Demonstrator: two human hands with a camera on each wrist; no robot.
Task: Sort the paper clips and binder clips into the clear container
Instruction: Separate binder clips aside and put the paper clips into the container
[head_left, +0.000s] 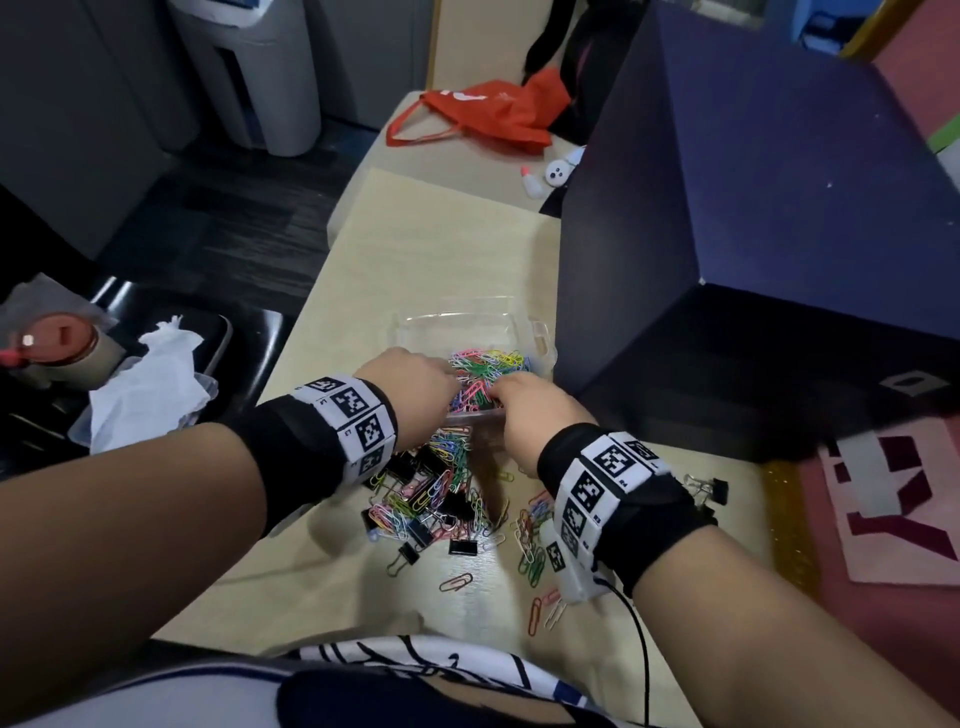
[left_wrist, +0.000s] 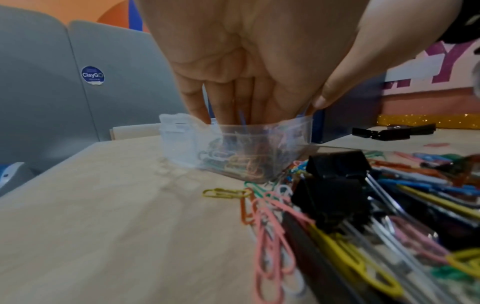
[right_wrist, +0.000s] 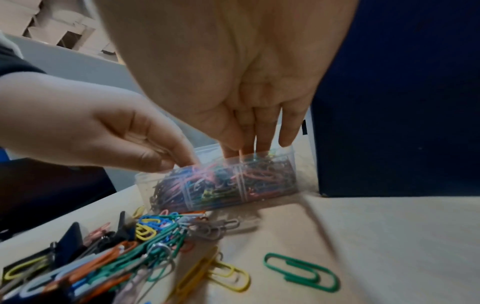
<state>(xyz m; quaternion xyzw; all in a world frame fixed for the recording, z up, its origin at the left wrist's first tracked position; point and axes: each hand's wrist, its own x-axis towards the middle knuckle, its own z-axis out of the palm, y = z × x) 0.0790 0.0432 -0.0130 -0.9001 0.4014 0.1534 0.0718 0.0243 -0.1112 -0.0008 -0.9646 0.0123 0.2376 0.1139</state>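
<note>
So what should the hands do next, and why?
Probably lift both hands out and grab more from the pile. Left hand and right hand have fingers down in the clear container, already holding paper clips, while binder clips still lie outside.

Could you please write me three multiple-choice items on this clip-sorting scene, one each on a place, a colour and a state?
1. Where does the clear container stand?
A. beside the dark blue box
B. on the orange bag
C. on the person's lap

2. What colour are the binder clips on the table?
A. white
B. black
C. gold

3. What is in the container?
A. nothing
B. only binder clips
C. coloured paper clips

Answers:
1 A, the head view shows the container close against the box's left side.
2 B, every binder clip in the loose pile is black.
3 C, a multicoloured heap shows through the walls, with the fingers of the left hand and right hand reaching in.
</note>
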